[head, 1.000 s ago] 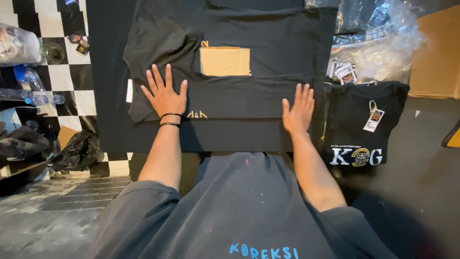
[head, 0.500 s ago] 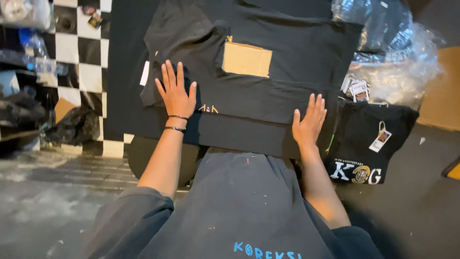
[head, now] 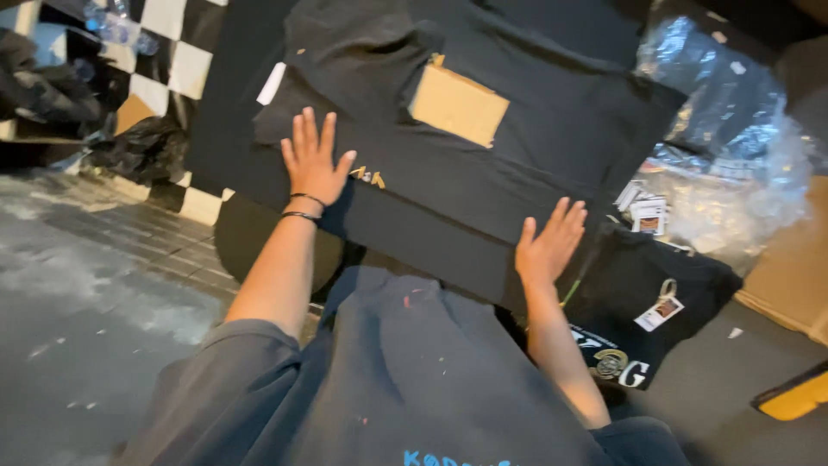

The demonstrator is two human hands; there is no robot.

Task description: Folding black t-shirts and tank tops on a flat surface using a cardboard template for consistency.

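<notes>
While both hands lay flat, fingers spread, neither grip closed, the left hand [head: 312, 164] and right hand [head: 547, 244] pressed the soft black shirt [head: 483, 155] folded around a stiff rectangular cardboard sheet [head: 458, 105].

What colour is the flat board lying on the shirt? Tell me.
Light brown: the cardboard piece on the black shirt, clearest in the head view.

shirt [head: 483, 164]: black, partly folded, spread flat, centre of scene
cardboard [head: 458, 105]: tan rectangle, lying on shirt, far side, partly tucked under fold
</notes>
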